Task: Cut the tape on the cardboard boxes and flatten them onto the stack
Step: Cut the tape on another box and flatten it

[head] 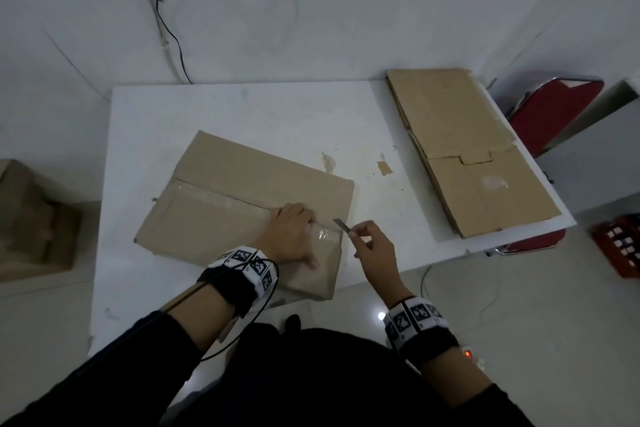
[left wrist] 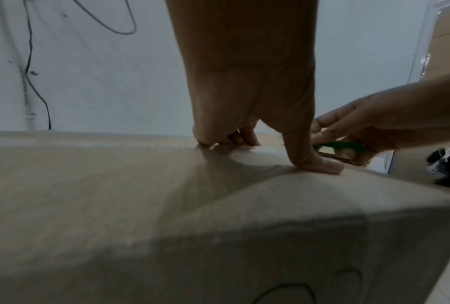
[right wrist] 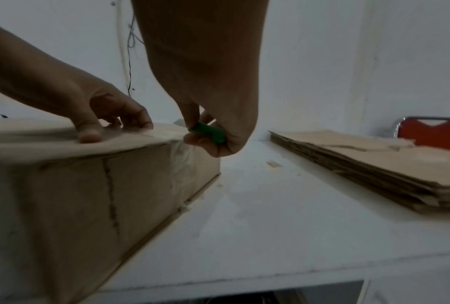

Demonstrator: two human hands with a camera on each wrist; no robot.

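A brown cardboard box (head: 242, 204) sits on a white table (head: 214, 107), near the table's front edge. Clear tape (head: 221, 199) runs along the seam on top of the box and down its right end.

The person's left hand (head: 294, 239) rests on top of the box, close to the box's right end. Its fingers (left wrist: 244, 137) are bent, with the tips pressing down by the seam. The thumb (left wrist: 315, 160) lies flat on the cardboard, apart from the other fingers.

The right hand (head: 372, 243) is just past the right end of the box. Its thumb and fingers pinch a small cutter (right wrist: 209, 132) with a green handle. The cutter's blade (head: 341, 225) points at the top right edge of the box, where the tape folds over.

A stack of flat cardboard (head: 471, 156) lies to the right of the box, on the right side of the table. A red chair (head: 550, 111) stands behind the stack. Another brown box (head: 31, 215) sits left of the table.
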